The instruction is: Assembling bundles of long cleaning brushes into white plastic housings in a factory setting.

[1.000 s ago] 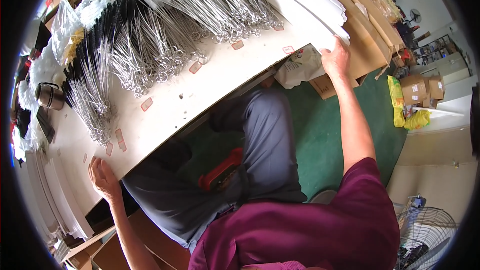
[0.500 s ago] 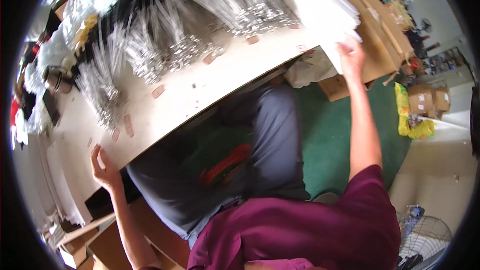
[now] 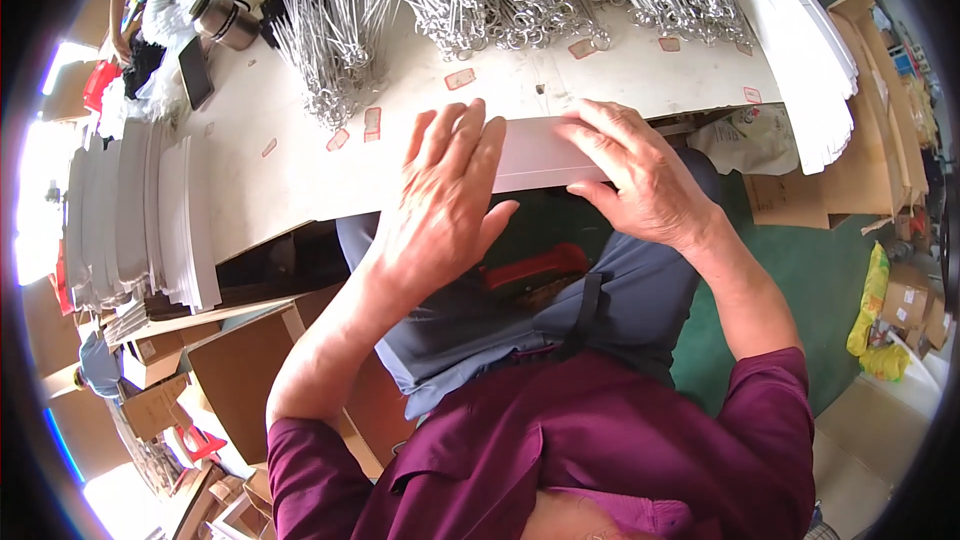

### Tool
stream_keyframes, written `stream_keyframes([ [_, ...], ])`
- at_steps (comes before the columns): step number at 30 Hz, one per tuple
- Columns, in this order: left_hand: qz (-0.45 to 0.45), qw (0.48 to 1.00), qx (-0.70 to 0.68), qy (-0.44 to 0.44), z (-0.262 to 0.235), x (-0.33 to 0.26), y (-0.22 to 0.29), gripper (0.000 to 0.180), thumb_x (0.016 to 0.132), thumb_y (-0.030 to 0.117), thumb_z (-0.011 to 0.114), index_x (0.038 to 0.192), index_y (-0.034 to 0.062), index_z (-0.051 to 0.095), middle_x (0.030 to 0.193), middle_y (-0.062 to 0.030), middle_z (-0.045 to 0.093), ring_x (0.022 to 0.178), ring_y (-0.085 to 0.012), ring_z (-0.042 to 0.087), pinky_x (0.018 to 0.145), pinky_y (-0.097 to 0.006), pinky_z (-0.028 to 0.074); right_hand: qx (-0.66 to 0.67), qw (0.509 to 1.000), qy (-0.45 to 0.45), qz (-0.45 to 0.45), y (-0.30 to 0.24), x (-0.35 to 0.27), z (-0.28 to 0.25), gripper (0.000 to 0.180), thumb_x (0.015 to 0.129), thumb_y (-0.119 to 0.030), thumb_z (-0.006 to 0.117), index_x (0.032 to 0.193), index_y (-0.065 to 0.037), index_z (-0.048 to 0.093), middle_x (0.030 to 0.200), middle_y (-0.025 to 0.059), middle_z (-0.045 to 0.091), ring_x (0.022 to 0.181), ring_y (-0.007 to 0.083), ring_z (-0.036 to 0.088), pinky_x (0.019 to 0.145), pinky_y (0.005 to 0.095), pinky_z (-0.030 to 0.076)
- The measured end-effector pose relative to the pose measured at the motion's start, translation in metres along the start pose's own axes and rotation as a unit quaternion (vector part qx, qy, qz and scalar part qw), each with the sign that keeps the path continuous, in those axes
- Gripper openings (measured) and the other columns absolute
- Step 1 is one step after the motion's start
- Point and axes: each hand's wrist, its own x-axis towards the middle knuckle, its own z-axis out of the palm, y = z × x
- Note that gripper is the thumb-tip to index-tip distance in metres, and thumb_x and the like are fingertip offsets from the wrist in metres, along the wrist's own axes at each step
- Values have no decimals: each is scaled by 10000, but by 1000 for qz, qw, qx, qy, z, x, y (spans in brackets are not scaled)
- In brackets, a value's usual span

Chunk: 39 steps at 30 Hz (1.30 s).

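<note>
A long, flat white piece of card (image 3: 540,153) lies along the near edge of the table, between my two hands. My left hand (image 3: 440,195) is open over its left end, fingers straight and thumb apart. Over the right end is my right hand (image 3: 640,175), its fingers stretched out and slightly blurred, the thumb spread below near the card's lower edge. Whether the palms press on the card is hidden. Beyond the hands, bundles of thin metal rods with ring ends (image 3: 540,15) lie across the white table (image 3: 270,185).
Stacks of white card strips stand at the right (image 3: 810,70) and left (image 3: 140,210) table ends. A metal flask (image 3: 225,20) and a dark phone (image 3: 196,73) are far left. Cardboard boxes (image 3: 850,140) sit right of the table; more boxes (image 3: 240,370) are lower left.
My right hand has left the white stack at the right and come to the middle, where a white card now lies. My left hand has moved right from the table's left edge.
</note>
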Motion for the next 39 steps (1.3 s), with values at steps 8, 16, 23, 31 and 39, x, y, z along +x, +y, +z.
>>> stream_keyframes([
  [8,-33,998,-38,-33,25,10,-11,723,724,141,831,1356,-19,519,1171,-180,621,1092,-359,630,943,-449,513,-12,998,24,-49,-8,20,20,559,787,-102,804,1296,5,600,1346,180,566,1285,367,530,1124,463,438],
  [16,-63,998,7,-5,34,-3,-25,644,731,120,806,1302,-9,538,1151,-170,630,1063,-352,645,915,-449,524,-41,988,119,90,-11,7,41,527,813,-141,805,1272,28,609,1156,173,615,1122,344,598,979,436,497],
  [23,-49,998,41,5,49,-9,-29,648,722,114,795,1297,-28,531,1122,-169,619,1034,-344,637,919,-450,522,170,953,110,225,-15,8,63,511,864,-129,812,1283,63,590,1022,102,664,816,138,626,730,279,537],
  [31,-50,998,46,15,57,-19,-32,730,701,126,812,1350,-26,515,1126,-154,615,989,-321,641,903,-438,529,425,848,65,310,-12,18,53,379,930,-171,761,1192,69,631,1002,117,720,774,130,665,661,293,561],
  [39,-23,998,45,29,53,-24,-35,707,687,137,822,1326,-13,558,1191,-162,631,1036,-315,652,925,-431,534,528,762,-32,374,-9,27,34,359,971,-237,713,1128,77,637,948,92,687,639,118,676,468,225,491],
])
